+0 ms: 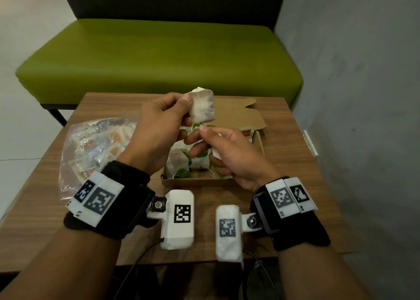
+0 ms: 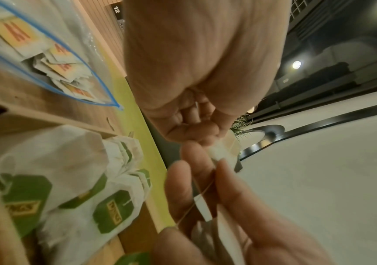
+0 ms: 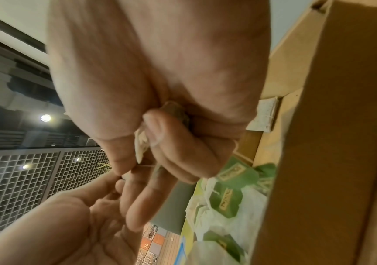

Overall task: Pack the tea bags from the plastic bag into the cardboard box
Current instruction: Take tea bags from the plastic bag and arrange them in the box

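Over the open cardboard box (image 1: 197, 182), my left hand (image 1: 184, 102) pinches a white tea bag (image 1: 203, 106) by its upper left corner and holds it upright. Just below it my right hand (image 1: 201, 129) pinches the bag's thin string (image 2: 196, 202), and its other fingers curl round a white paper wrapper (image 3: 141, 145). Several tea bags with green tags (image 1: 179, 161) lie in the box. The clear plastic bag (image 1: 97, 140) with several wrapped tea bags lies on the table to the left, its mouth (image 2: 47, 59) open towards the box.
The box lid (image 1: 236, 115) lies folded back on the far side. The small wooden table (image 1: 291, 158) ends close behind the box, where a green bench (image 1: 159, 56) stands. A grey wall (image 1: 363, 95) runs along the right.
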